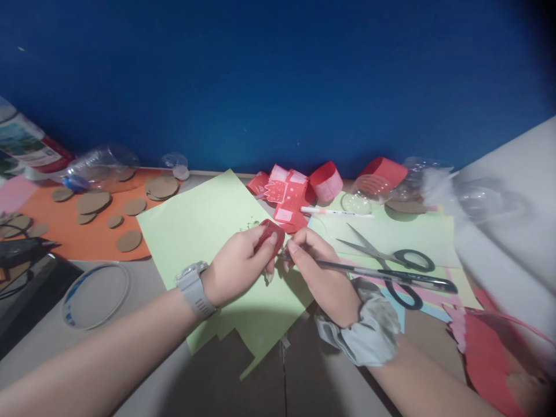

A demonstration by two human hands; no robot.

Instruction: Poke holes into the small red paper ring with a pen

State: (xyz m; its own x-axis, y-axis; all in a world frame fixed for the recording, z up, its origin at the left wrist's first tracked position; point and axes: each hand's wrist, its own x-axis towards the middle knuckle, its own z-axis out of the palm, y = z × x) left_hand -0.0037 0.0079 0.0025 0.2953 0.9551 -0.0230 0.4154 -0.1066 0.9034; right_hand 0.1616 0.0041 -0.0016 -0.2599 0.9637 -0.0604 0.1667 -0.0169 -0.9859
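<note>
My left hand (pixel 238 263), with a grey watch at the wrist, pinches a small dark red piece (pixel 273 233) that looks like patterned paper. My right hand (pixel 325 275), a pale scrunchie round its wrist, grips a long black pen (pixel 391 277) whose back end points right. The pen's tip is close to the red piece; fingers hide whether they touch. Both hands are over a light green paper sheet (pixel 195 226) with a jagged cut lower edge. Black-handled scissors (pixel 384 260) lie open under the pen's back end.
Red decorated paper pieces (pixel 289 197) and a white marker (pixel 336 212) lie ahead. Cardboard discs (pixel 93 201) rest on orange paper (pixel 73 231) at left, near a plastic bottle (pixel 104 165). A clear ring (pixel 95 296) lies left. Red paper (pixel 486 347) is at right. A blue wall (pixel 278 87) stands behind.
</note>
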